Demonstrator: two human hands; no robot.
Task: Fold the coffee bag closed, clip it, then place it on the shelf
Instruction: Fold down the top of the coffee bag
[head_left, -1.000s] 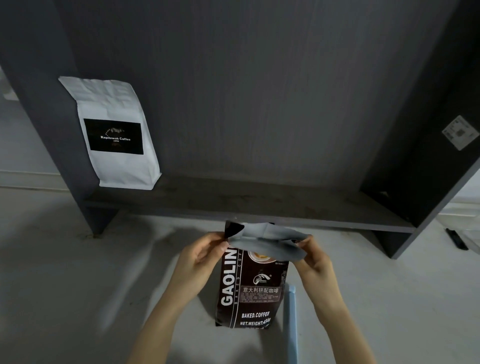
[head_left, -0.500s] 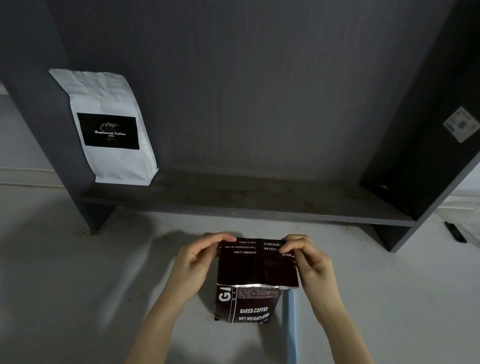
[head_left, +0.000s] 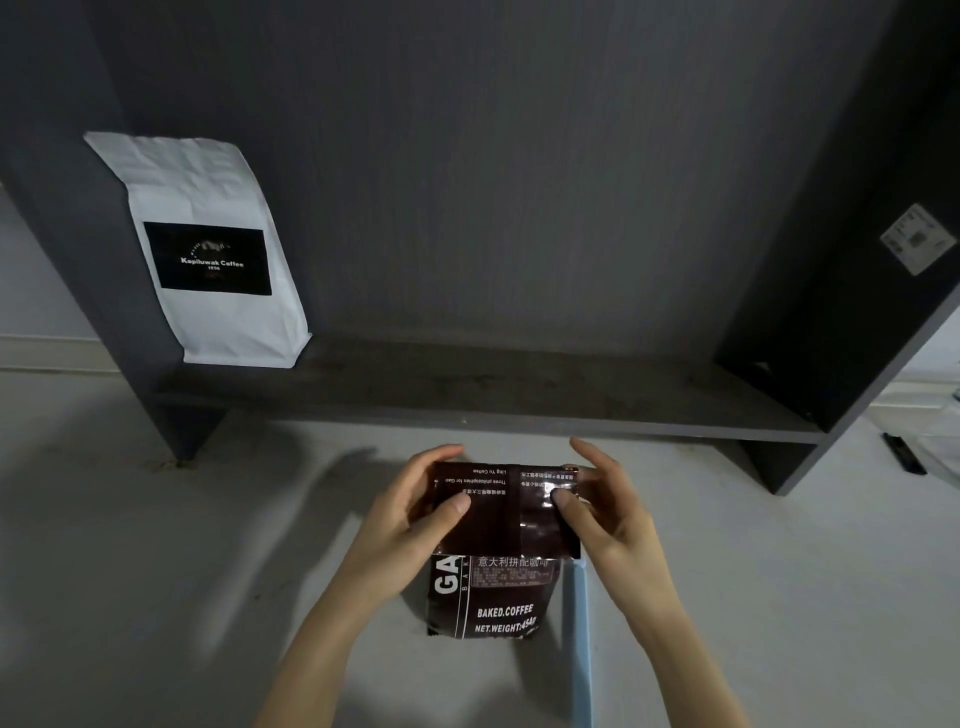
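A dark brown coffee bag (head_left: 493, 597) stands on the pale surface in front of me, its top flap folded down over the front. My left hand (head_left: 415, 514) grips the flap's left side, thumb pressed on its face. My right hand (head_left: 602, 504) holds the flap's right side, thumb on the front and fingers spread behind. A long light-blue clip (head_left: 581, 639) lies flat on the surface just right of the bag, partly under my right wrist. The dark grey shelf (head_left: 519, 405) runs across behind the bag.
A white coffee bag (head_left: 208, 249) with a black label stands at the shelf's left end against the side panel. The shelf's right upright (head_left: 857, 291) carries a white sticker. A small black object (head_left: 904, 454) lies on the surface at far right.
The silver-lined open top has been folded forward and down over the bag's front. The fold now reaches lower, and both thumbs have shifted onto the flap's face.
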